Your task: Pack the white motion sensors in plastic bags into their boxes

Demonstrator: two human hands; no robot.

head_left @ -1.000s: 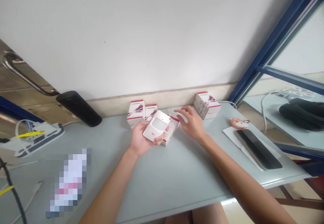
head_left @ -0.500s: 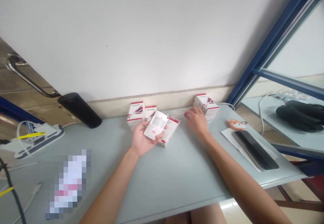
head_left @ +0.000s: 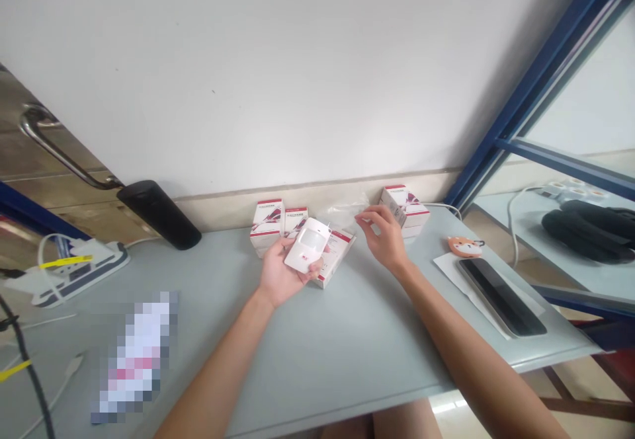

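My left hand [head_left: 285,270] is closed around a white motion sensor [head_left: 308,246], its window and red logo facing up. Bent fingers of my right hand [head_left: 383,235] pinch the near edge of a clear plastic bag [head_left: 342,214] behind the sensor. Partly covered by the sensor and left hand, a white and red box [head_left: 338,254] lies flat on the table. Two more such boxes, a left one [head_left: 266,219] and a narrower one [head_left: 296,216], stand against the wall. Another boxed stack [head_left: 404,207] is just behind my right hand.
A phone [head_left: 501,295] rests on white paper [head_left: 449,268] at the right, near an orange animal-faced case [head_left: 465,246]. Toward the left are a black cylinder [head_left: 159,214], a power strip [head_left: 84,274] with cables, and a blurred-out item [head_left: 133,359]. Blue framing [head_left: 526,88] rises at the right.
My right hand has shifted slightly, its fingers drawing together, and more of the clear plastic bag shows spread out behind the sensor. The left hand keeps the sensor in nearly the same place.
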